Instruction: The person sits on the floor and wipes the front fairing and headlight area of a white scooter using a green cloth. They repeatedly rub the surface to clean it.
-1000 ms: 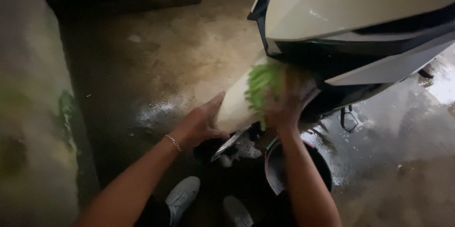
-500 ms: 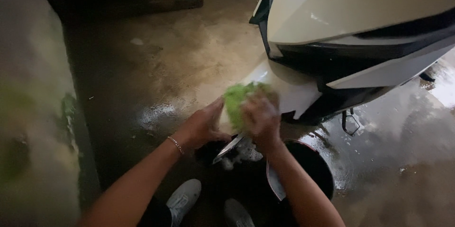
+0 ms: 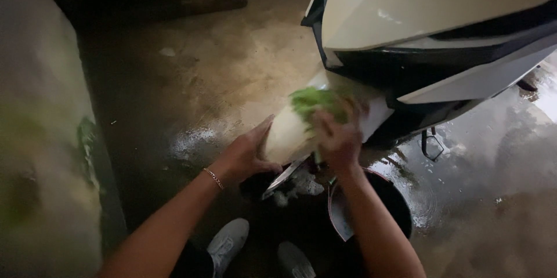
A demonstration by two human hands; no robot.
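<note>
Hands on a scooter's front fender

Wall [image 3: 40, 139] closes the left side, with wet concrete floor [image 3: 191, 69] open between it and the white scooter [image 3: 429, 11] at the right. Its white front fender [image 3: 287, 136] juts low at centre. Left hand [image 3: 246, 153] lies flat against the fender's side, fingers spread. Right hand [image 3: 336, 133], blurred, clutches a green cloth [image 3: 310, 101] pressed onto the fender's top, forearm rising from below

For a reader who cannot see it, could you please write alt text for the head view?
A right hand rubs a green cloth on a white scooter's front fender, which the left hand steadies. Wet concrete floor, grey shoes below.
</note>
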